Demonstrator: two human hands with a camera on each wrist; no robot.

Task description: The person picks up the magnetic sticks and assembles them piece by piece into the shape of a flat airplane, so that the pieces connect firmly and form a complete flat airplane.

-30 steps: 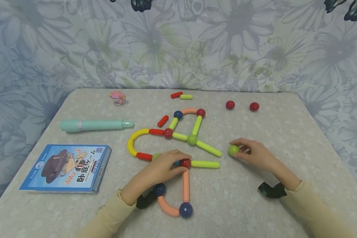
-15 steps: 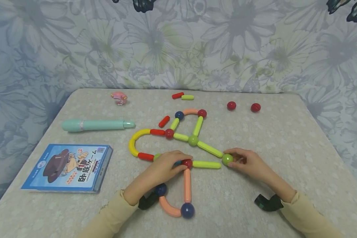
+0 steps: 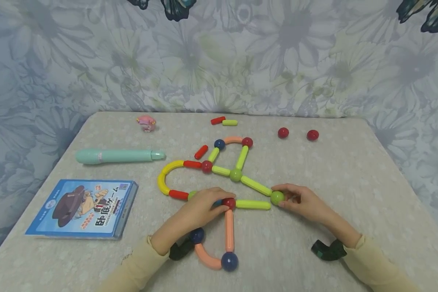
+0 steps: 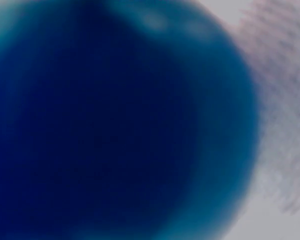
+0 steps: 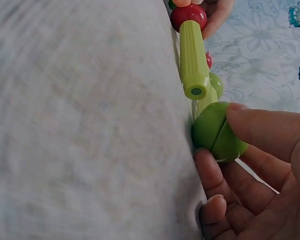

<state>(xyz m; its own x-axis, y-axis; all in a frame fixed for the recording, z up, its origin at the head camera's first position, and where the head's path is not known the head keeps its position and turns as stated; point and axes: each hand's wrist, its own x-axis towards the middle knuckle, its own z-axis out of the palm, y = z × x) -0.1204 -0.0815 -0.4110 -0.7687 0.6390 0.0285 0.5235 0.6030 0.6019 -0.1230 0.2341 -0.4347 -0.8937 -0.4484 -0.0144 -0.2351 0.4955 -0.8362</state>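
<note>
My right hand [image 3: 303,203] pinches a green ball [image 3: 277,198] between thumb and fingers, at the end of a slanting lime-green rod [image 3: 256,185]. A second lime-green rod [image 3: 253,205] lies just left of that ball; its free end [image 5: 196,91] shows apart from it in the right wrist view. My left hand [image 3: 204,207] grips the red ball [image 3: 228,203] at this rod's other end and hides some neighbouring pieces. The connected balls and rods include a yellow curve [image 3: 163,178], a green ball [image 3: 235,175] and a straight peach rod [image 3: 229,231]. A blurred blue ball [image 4: 115,125] fills the left wrist view.
A blue box [image 3: 84,209] and a mint-green pen-shaped thing [image 3: 120,156] lie at the left. Behind stand a pink figurine [image 3: 147,123], a loose red rod [image 3: 201,152], two short rods [image 3: 230,122] and two red balls [image 3: 283,132]. Patterned fabric [image 3: 219,61] rises behind the table.
My right hand has brought the green ball left and nearer to me, from beyond the slanting rod to touching its end. The left hand stays on the red ball.
</note>
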